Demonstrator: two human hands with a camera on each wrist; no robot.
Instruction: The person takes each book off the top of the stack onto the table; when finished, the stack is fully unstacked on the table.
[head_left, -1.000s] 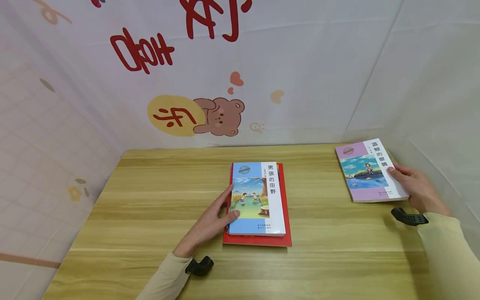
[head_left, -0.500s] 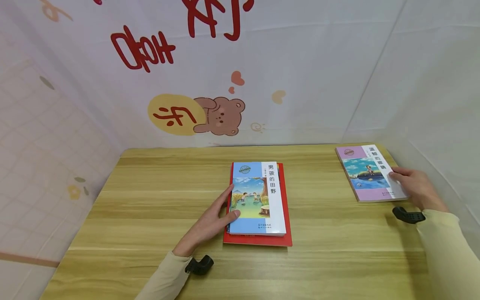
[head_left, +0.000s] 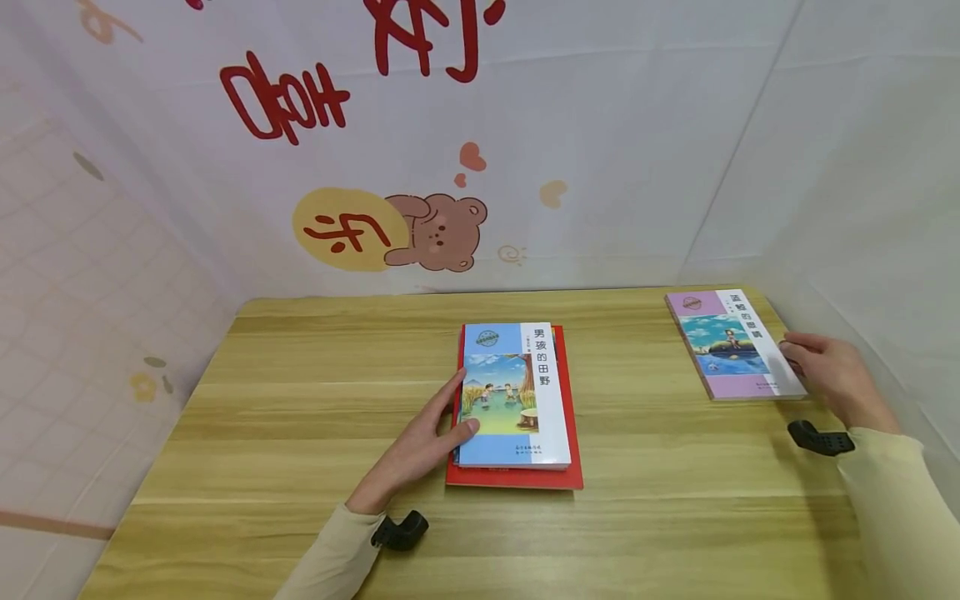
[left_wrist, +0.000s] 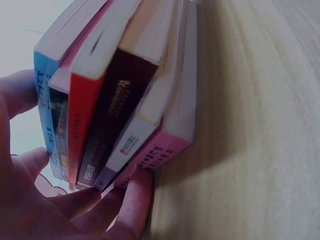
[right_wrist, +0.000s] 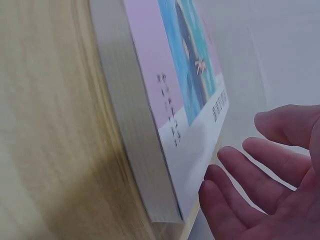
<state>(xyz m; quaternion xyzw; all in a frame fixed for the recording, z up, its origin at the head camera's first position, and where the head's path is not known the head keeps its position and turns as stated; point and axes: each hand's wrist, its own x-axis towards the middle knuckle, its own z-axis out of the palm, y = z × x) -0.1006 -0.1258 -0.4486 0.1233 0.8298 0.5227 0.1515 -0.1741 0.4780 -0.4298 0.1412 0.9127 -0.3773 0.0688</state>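
- At the far side, a white cloth backdrop [head_left: 637, 125] with red characters and a printed bear [head_left: 444, 236].
- Below the backdrop, a wood-grain table [head_left: 337, 417].
- At the table's middle, a stack of books [left_wrist: 115, 100]: on top a blue-and-white paperback [head_left: 517, 392], lower down a larger red book [left_wrist: 82, 115] jutting out nearward and right, at the bottom a pink-spined book [left_wrist: 161, 152].
- At the table's far right, lying cover up, a lilac-and-white paperback [head_left: 731, 343].
- Along the stack's left side, the left hand [head_left: 420, 442], spread wide, thumb on the blue cover, fingers against the spines.
- Just beside the lilac-and-white paperback's right edge, the right hand [head_left: 836, 375], empty, fingers loosely bent; contact impossible to tell.
- At the wrists, black curved devices [head_left: 401, 532].
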